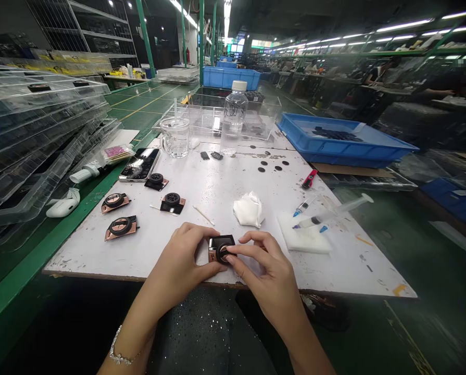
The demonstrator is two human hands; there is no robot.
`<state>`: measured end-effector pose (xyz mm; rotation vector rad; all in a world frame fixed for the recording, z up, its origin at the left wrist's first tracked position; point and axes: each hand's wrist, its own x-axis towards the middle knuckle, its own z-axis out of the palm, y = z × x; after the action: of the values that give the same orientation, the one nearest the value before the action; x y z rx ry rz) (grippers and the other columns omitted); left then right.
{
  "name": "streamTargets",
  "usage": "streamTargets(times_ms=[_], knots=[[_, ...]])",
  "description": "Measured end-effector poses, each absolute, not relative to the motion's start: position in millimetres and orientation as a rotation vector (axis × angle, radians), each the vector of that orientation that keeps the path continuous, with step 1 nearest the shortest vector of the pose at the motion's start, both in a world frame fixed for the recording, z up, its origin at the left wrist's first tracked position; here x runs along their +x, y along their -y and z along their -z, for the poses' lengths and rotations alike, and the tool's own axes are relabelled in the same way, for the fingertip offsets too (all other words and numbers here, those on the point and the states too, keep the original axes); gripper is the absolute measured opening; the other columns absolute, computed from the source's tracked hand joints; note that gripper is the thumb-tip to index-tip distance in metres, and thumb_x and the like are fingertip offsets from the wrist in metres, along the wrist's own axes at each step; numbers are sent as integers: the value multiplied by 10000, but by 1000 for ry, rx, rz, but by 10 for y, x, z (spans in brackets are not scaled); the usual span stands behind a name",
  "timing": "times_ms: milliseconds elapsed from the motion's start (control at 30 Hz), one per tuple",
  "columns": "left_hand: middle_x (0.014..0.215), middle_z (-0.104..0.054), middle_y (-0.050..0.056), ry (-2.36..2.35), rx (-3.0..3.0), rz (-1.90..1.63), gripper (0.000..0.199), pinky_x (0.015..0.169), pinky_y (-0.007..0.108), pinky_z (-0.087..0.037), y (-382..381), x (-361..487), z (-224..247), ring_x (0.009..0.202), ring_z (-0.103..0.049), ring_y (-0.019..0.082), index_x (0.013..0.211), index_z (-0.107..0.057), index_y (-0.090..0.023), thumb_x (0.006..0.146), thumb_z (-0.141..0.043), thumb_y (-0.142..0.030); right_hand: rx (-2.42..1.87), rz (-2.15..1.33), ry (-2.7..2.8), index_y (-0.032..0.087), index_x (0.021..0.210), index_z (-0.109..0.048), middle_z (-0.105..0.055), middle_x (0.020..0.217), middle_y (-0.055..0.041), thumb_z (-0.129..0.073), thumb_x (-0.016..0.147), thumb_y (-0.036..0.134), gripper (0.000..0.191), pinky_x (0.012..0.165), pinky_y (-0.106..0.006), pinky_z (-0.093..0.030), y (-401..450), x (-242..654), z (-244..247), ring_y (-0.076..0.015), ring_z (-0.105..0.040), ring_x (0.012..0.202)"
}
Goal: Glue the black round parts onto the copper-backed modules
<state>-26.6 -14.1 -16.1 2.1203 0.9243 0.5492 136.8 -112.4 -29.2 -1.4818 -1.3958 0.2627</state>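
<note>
Close to the table's front edge, my left hand (188, 253) grips the left side of a small black and copper part with a round black ring (222, 240). The fingers of my right hand (264, 262) are closed at the ring on that part's right side; whether they pinch a separate small piece is hidden. Beyond my hands lie a cotton swab (203, 215) and a crumpled white tissue (249, 210). Similar parts with black wheels, one with a spoked wheel (172, 199) and one copper one (121, 226), lie to the left.
On the right a large syringe (334, 212) rests on a white foam pad (303, 234), near a smaller syringe (305, 205) and a red clip-like item (310, 178). Behind stand a glass mug (175, 137), a water bottle (233, 120) and a blue tray (345, 151). A phone (139, 165) lies left.
</note>
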Motion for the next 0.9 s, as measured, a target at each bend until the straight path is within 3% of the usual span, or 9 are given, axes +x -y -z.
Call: streamTargets(times_ms=[367, 567, 767, 900], knots=[[1053, -554, 22, -930, 2142, -559, 435, 876, 369, -453, 144, -266, 171, 1022, -538, 221, 1142, -574, -296, 757, -768, -356, -1440, -297, 1307, 298, 971, -712, -556, 1005, -8, -672, 889, 221, 119, 817, -278, -473, 1136, 1381, 288, -161, -573, 949], [1075, -564, 19, -920, 2164, -547, 427, 904, 383, -442, 133, -268, 171, 1046, -534, 225, 1152, -570, -312, 769, -755, -350, -1440, -284, 1335, 320, 1012, -715, -550, 1052, -13, -662, 897, 218, 162, 796, -279, -485, 1154, 1387, 297, -167, -565, 963], [1060, -560, 19, -928, 2159, -530, 417, 891, 377, -441, 138, -273, 168, 1040, -528, 224, 1156, -568, -311, 780, -743, -343, -1414, -194, 1413, 309, 975, -726, -584, 1069, -11, -675, 886, 201, 149, 746, -305, -491, 1108, 1384, 335, -166, -548, 862], [1063, -559, 17, -923, 2160, -527, 405, 893, 376, -434, 143, -267, 161, 1042, -525, 223, 1148, -566, -312, 784, -740, -346, -1403, -182, 1424, 297, 958, -732, -600, 1055, -13, -674, 888, 193, 138, 754, -296, -489, 1113, 1393, 318, -170, -565, 916]])
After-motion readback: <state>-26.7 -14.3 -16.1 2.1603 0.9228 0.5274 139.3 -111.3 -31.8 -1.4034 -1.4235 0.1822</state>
